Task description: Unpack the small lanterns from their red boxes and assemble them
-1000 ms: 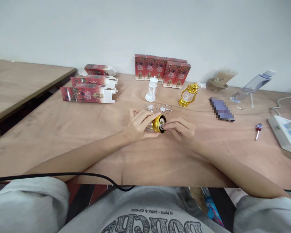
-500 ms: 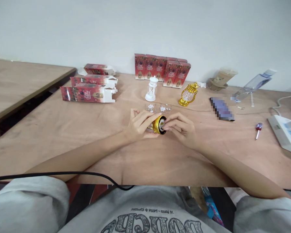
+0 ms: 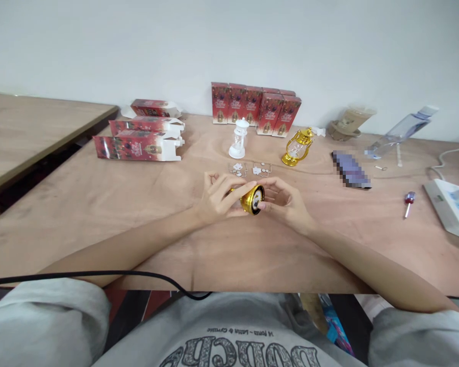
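My left hand [image 3: 222,199] is wrapped round a small gold lantern [image 3: 246,202] lying on its side, its open underside turned to the right. Inside the black-rimmed base, pale and dark parts show, too small to name. My right hand [image 3: 286,204] has its thumb at the lower edge of that base, with the other fingers curled behind the rim. Just beyond my hands lie small white pieces and bent wires [image 3: 260,169] in two groups. Farther back stand a white lantern [image 3: 238,140] and another gold lantern [image 3: 297,148], both upright.
Red printed boxes [image 3: 270,113] stand against the wall; opened boxes [image 3: 132,145] lie at left. On the right are a phone [image 3: 350,169], a tilted bottle [image 3: 403,131], a cup [image 3: 354,120], a screwdriver [image 3: 409,204] and a white power strip [image 3: 449,206]. A black cable [image 3: 137,272] crosses the front edge.
My right fingertips have moved from the middle of the lantern's base to behind its rim, leaving the thumb in front. The base has turned slightly, showing more of its inside.
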### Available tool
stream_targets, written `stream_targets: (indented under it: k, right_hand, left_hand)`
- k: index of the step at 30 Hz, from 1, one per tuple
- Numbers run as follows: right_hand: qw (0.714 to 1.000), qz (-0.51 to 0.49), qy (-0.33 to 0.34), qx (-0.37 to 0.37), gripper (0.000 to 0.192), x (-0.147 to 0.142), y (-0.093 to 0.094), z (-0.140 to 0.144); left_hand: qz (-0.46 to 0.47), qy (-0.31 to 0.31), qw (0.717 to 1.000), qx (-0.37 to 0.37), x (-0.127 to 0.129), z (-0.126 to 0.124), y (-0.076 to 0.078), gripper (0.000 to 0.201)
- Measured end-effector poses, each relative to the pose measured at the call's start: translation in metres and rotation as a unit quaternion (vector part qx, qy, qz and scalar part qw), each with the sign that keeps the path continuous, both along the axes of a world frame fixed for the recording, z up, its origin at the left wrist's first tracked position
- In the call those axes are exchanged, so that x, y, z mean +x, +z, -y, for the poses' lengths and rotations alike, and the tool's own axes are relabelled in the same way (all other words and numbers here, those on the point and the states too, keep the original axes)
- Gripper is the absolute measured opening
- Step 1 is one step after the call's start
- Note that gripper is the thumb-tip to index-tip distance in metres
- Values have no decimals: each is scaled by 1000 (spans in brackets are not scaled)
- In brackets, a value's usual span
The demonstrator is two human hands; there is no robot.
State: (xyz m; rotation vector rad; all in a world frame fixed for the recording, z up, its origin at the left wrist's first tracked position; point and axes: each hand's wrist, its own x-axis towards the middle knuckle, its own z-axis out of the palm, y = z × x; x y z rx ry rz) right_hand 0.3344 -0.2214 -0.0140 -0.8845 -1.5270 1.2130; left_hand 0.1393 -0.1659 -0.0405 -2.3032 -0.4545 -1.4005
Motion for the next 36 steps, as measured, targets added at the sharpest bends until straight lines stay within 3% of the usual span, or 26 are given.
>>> stream_targets:
  k: [17, 22, 26, 28, 32, 36]
  right_hand:
    - [997, -9, -69, 38, 34, -15, 5, 13]
    - [985, 45, -112, 119, 33, -13, 14, 14]
    - [945, 165, -145, 244, 17, -6, 23, 10]
    - [937, 196, -131, 257, 12, -4, 25, 10]
    - [954, 181, -78, 228, 10, -4, 26, 13]
    - [922, 221, -78, 309, 5, -3, 29, 15]
  left_hand:
    - [-21, 39, 999, 14, -4, -2, -5, 52]
    - [14, 42, 999, -17, 0, -1, -2, 56]
    - [19, 45, 999, -21, 0, -1, -2, 63]
    - [24, 32, 999, -19, 0, 0, -3, 67]
    - [21, -24, 998, -52, -1, 3, -1, 69]
    - [12, -56, 994, -96, -2, 3, 0, 76]
